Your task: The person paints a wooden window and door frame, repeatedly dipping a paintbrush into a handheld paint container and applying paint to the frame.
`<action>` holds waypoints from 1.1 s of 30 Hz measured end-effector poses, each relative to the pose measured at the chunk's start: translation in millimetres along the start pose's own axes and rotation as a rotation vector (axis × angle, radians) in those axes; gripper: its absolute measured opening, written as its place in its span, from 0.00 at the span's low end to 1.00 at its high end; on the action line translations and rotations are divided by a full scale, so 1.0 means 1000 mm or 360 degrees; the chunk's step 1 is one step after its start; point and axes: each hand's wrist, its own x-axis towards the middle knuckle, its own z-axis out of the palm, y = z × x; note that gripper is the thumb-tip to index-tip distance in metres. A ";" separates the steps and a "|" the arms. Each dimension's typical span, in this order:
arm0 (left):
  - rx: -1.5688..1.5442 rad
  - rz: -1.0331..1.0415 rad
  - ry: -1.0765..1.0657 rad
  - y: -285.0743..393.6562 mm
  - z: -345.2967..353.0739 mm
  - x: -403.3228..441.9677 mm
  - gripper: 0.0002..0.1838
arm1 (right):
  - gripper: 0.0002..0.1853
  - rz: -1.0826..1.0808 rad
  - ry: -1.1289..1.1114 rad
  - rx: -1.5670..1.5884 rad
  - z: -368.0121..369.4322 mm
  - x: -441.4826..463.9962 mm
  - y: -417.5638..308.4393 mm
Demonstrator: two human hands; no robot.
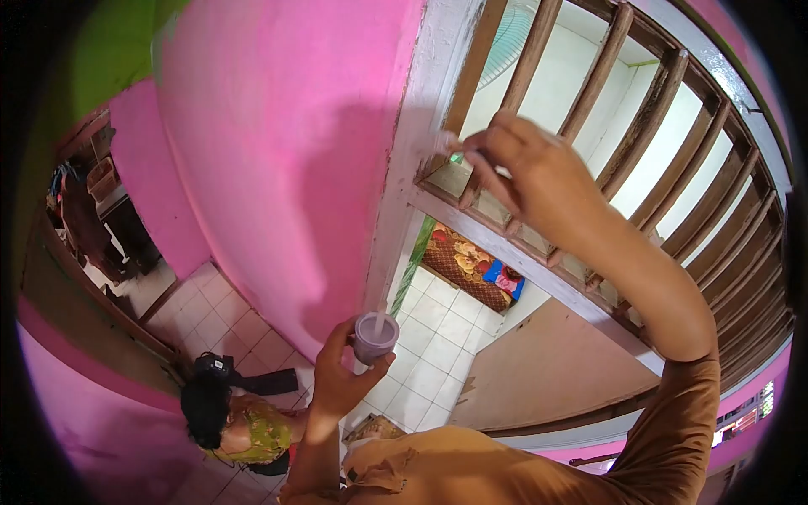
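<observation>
My left hand (349,374) is wrapped round a small cup (376,337) of pale purple-grey liquid, held low in front of my chest. My right hand (513,160) is raised by the top of the door frame (412,126), near the wooden bars (528,63). Its fingers are pinched round a thin brush-like thing, whose blurred tip lies against the pale frame. The exact shape of that tip cannot be made out. Beside the frame, the pink wall (278,109) carries the shadow of my arm.
Below left stands another person (252,429) in a yellow-green patterned top. Through the doorway are white floor tiles (429,337) and a brown patterned mat (459,261) with a blue packet (505,279). A brown door panel (539,362) is at the right. A fan (505,42) shows behind the bars.
</observation>
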 end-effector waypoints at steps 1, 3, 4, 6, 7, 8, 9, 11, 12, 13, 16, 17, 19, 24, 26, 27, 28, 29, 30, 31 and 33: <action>0.0007 -0.0004 -0.0005 -0.001 0.000 0.000 0.30 | 0.07 -0.0035 0.0141 -0.0114 -0.003 0.002 0.002; -0.0008 -0.0008 -0.0004 0.001 0.000 0.000 0.30 | 0.06 0.0030 0.0132 -0.0053 -0.016 0.006 -0.001; -0.0023 -0.0006 0.0001 0.002 0.000 0.000 0.30 | 0.06 0.0093 0.0128 0.0005 -0.020 0.007 -0.002; -0.0030 -0.0027 -0.0020 0.003 -0.002 -0.001 0.31 | 0.06 0.0042 0.0079 0.0060 -0.018 0.001 -0.002; -0.0040 -0.0046 -0.0039 0.003 -0.002 -0.001 0.32 | 0.07 -0.0054 -0.0016 0.0110 -0.012 -0.005 -0.004; -0.0037 -0.0043 -0.0044 0.004 -0.003 -0.001 0.32 | 0.10 -0.0149 -0.0110 0.0157 -0.008 -0.010 -0.007; -0.0025 -0.0043 -0.0052 0.004 -0.002 0.000 0.32 | 0.10 -0.0101 -0.0197 0.0145 -0.007 -0.012 -0.010; -0.0010 -0.0040 -0.0064 0.004 -0.002 0.001 0.32 | 0.10 -0.0065 -0.0151 0.0107 -0.003 -0.010 -0.008; -0.0030 -0.0047 -0.0070 0.004 -0.001 0.001 0.32 | 0.10 -0.0037 -0.0109 0.0070 -0.001 -0.009 -0.006; -0.0051 -0.0054 -0.0076 0.004 -0.001 0.002 0.32 | 0.10 -0.0033 -0.0107 0.0069 -0.002 -0.006 -0.003; -0.0054 -0.0007 -0.0027 0.004 0.002 0.003 0.30 | 0.06 0.0042 0.0120 -0.0090 -0.013 0.001 0.000; -0.0055 -0.0006 -0.0028 0.003 0.002 0.003 0.30 | 0.06 0.0057 0.0125 -0.0113 -0.022 0.003 -0.003; -0.0024 0.0017 -0.0020 0.003 0.002 0.003 0.30 | 0.06 0.0085 0.0087 0.0009 -0.025 0.000 -0.007; -0.0010 0.0031 -0.0042 0.002 0.003 0.004 0.31 | 0.08 -0.0028 -0.0123 0.0116 0.004 -0.015 -0.018; 0.0021 0.0029 -0.0038 0.002 0.002 0.004 0.31 | 0.09 0.0025 -0.0138 0.0104 0.009 -0.014 -0.018; 0.0013 0.0023 -0.0038 0.003 0.002 0.004 0.31 | 0.09 0.0024 -0.0137 0.0103 0.009 -0.012 -0.016; 0.0005 0.0018 -0.0039 0.004 0.003 0.004 0.31 | 0.10 -0.0003 -0.0102 0.0040 0.007 -0.009 -0.011; 0.0004 0.0018 -0.0038 0.005 0.003 0.003 0.31 | 0.11 -0.0029 -0.0069 -0.0023 0.005 -0.007 -0.007; -0.0001 0.0025 -0.0031 0.007 0.004 0.003 0.31 | 0.11 -0.0031 -0.0069 -0.0024 0.001 -0.004 -0.003; -0.0005 0.0032 -0.0021 0.007 0.004 0.003 0.31 | 0.11 -0.0020 -0.0009 -0.0084 -0.003 -0.001 0.000; -0.0008 0.0016 -0.0024 0.006 0.004 0.002 0.31 | 0.12 -0.0038 0.0136 -0.0199 -0.011 0.006 0.005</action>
